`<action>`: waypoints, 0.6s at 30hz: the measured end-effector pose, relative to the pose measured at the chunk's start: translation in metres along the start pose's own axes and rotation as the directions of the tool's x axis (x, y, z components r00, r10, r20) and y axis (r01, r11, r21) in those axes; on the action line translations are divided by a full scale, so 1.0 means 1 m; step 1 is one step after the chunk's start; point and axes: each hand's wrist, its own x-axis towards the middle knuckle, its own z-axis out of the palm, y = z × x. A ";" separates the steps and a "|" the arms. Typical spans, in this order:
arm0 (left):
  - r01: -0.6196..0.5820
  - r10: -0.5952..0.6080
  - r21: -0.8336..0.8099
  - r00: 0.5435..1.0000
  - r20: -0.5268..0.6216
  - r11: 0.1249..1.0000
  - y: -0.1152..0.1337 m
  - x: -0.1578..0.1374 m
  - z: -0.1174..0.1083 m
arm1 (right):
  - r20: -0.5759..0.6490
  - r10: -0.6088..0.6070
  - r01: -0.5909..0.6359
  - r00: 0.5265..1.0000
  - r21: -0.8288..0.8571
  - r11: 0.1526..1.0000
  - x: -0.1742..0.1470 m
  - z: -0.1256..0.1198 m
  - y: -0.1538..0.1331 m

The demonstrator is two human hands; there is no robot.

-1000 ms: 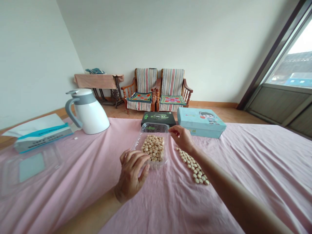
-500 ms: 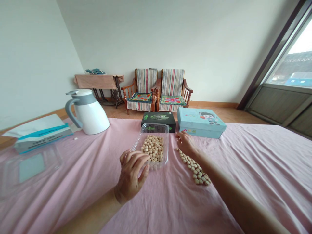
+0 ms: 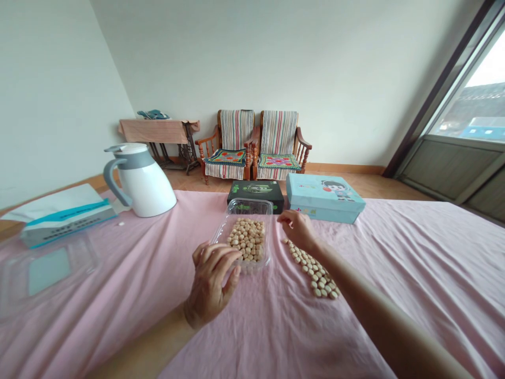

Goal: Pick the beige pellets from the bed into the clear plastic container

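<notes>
A clear plastic tray (image 3: 270,231) stands at the middle of the table, holding many small round beige pieces (image 3: 248,238) that look like mini biscuits. My left hand (image 3: 213,276) rests over the tray's near left rim, fingers stretched forward and thumb apart. Just right of the tray, my right hand (image 3: 295,227) hovers with its fingers curled and the fingertips together toward the tray; whatever is between them is too small to make out. More of the same beige pieces lie in a tapering row (image 3: 314,271) on the cloth, beneath and beside my right forearm.
Behind the tray sit a black box (image 3: 255,196) and a light blue box (image 3: 325,197). A white and grey jug (image 3: 145,184), a tissue pack (image 3: 69,218) and a clear lid (image 3: 49,273) are at left. A pink cloth (image 3: 252,331) covers the table.
My right hand has moved left, from in front of the light blue box toward the tray's right rim. My left hand keeps its place at the tray.
</notes>
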 end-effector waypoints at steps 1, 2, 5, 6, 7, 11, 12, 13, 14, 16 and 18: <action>0.000 0.000 -0.002 1.000 -0.003 1.000 0.000 0.000 0.000 | 0.081 0.011 -0.004 0.997 -0.091 0.996 -0.004 0.000 0.003; 0.000 0.000 -0.004 1.000 -0.006 1.000 0.000 0.000 0.000 | 0.159 0.025 0.004 0.987 -0.179 0.984 -0.009 0.001 0.005; -0.004 0.004 -0.009 1.000 -0.013 1.000 0.000 0.001 0.000 | 0.289 0.068 0.047 0.955 -0.374 0.926 -0.020 0.004 0.006; -0.004 0.004 -0.010 1.000 -0.012 1.000 0.000 0.001 0.000 | 0.302 0.072 0.059 0.950 -0.403 0.914 -0.023 0.005 0.006; -0.006 0.006 -0.010 1.000 -0.014 1.000 0.000 0.001 0.000 | 0.310 0.070 0.068 0.948 -0.412 0.909 -0.024 0.006 0.006; -0.007 0.007 -0.004 1.000 -0.013 1.000 0.001 0.002 0.000 | 0.185 0.059 0.003 0.981 -0.318 0.948 -0.022 0.007 0.008; -0.006 0.006 -0.003 1.000 -0.011 1.000 0.000 0.002 0.000 | 0.112 0.051 -0.021 0.992 -0.259 0.966 -0.019 0.007 0.008; -0.005 0.005 -0.002 1.000 -0.009 1.000 0.000 0.002 0.000 | 0.036 0.039 -0.031 0.999 -0.191 0.981 -0.016 0.006 0.008; -0.003 0.003 -0.002 1.000 -0.007 1.000 0.000 0.001 0.001 | -0.031 0.017 -0.021 0.999 -0.119 0.993 -0.013 0.004 0.006; -0.002 0.002 -0.002 1.000 -0.004 1.000 0.000 0.001 0.001 | -0.116 -0.041 0.043 0.992 0.018 0.999 -0.007 0.002 -0.003; 0.000 0.000 -0.002 1.000 -0.001 1.000 0.000 0.000 0.001 | -0.150 -0.085 0.105 0.985 0.129 0.986 -0.002 0.001 -0.015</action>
